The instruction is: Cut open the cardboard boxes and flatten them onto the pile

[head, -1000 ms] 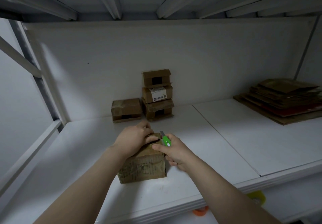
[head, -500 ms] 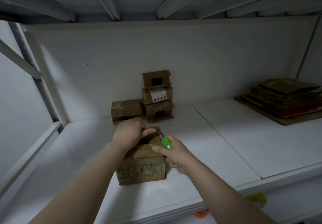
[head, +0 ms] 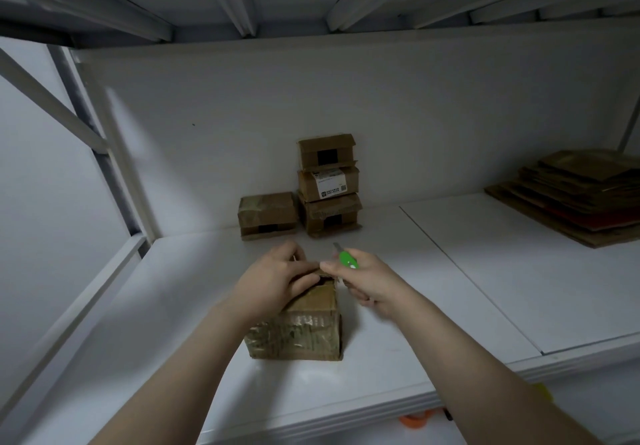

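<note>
Left hand (head: pixel 277 280) slid across box (head: pixel 304 333) top, hiding flaps; cutter (head: pixel 347 259) blade indistinct.

**One box up front, four at the back, flat pile at the right**

A brown cardboard box (head: pixel 298 335) with crinkled tape across its near face stands upright near the front of the white shelf (head: pixel 467 271). The left hand (head: pixel 277 281) grips its top flap at the far edge. Just right of that edge, the right hand (head: pixel 367 281) holds a green-handled utility knife (head: pixel 347 260), blade pointing away. Against the back wall rises a stack of three small brown cardboard boxes (head: pixel 327 184), with a fourth small box (head: pixel 267 215) just left of it. Far right lies a pile of flattened brown cardboard sheets (head: pixel 581 195).
</note>
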